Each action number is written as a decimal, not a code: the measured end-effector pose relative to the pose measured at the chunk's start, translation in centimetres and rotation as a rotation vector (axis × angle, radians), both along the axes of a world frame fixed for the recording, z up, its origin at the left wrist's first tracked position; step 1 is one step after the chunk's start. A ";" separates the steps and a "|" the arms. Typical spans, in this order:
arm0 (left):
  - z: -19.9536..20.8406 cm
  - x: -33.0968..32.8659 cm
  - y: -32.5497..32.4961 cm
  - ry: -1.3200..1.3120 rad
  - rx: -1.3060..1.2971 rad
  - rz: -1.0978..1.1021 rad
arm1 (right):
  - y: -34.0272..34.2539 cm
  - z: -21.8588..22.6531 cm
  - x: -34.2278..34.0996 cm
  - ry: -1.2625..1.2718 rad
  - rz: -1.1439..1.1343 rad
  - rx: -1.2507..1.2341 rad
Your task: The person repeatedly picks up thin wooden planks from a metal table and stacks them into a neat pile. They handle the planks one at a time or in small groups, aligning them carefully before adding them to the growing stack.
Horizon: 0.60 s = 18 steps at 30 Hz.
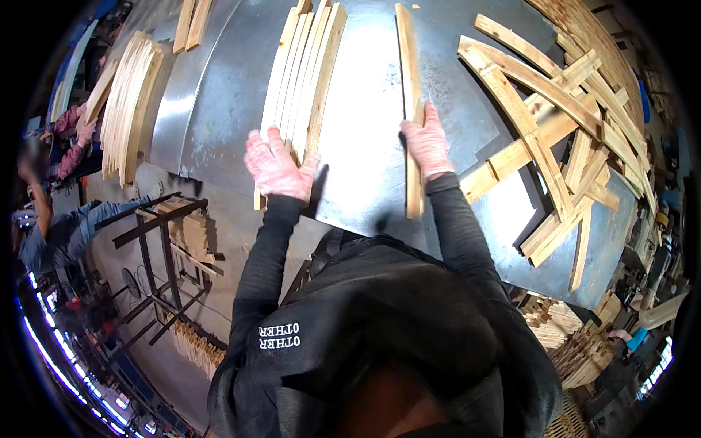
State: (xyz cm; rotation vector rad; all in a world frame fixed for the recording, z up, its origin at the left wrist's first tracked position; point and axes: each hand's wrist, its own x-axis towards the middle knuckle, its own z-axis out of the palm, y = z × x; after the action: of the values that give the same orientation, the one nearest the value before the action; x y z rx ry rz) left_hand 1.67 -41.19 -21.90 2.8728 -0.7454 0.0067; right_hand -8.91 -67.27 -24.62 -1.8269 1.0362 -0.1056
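My left hand (281, 169), in a pinkish work glove, lies with fingers spread across the near part of a row of wooden slats (310, 80). These slats stand side by side, running away from me on the metal table. To the right, my right hand (426, 142), gloved alike, grips a single wooden slat (410, 80) with the thumb on its left side and the fingers along its right. That slat is apart from the row, roughly parallel to it. The undersides of both hands are hidden.
Loose curved wooden pieces (533, 139) lie in a crossed heap on the right of the metal table (365, 131). A stack of slats (131, 109) stands at the left. Beyond it is another person's gloved hand (85, 131). A dark metal rack (164, 255) stands on the floor at left.
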 end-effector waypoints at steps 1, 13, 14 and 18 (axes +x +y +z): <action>-0.7 -0.7 -0.5 0.083 -0.253 -0.091 | -1.2 0.1 -0.3 -0.316 -0.031 0.484; 3.4 -8.6 -11.2 1.733 -1.097 -0.049 | -6.0 0.9 0.3 -0.851 0.173 1.164; 3.3 -8.2 -11.7 1.615 -1.069 -0.069 | -6.7 -0.5 0.7 -0.820 0.178 1.104; 2.3 -7.6 -11.8 1.605 -1.217 0.104 | -6.2 2.5 1.6 -0.725 0.023 1.004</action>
State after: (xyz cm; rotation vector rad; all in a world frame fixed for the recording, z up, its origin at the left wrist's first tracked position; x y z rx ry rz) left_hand -5.91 -52.99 -19.59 1.0714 -0.0708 -1.1478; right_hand -7.33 -73.44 -22.10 -0.7656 0.3966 -0.1761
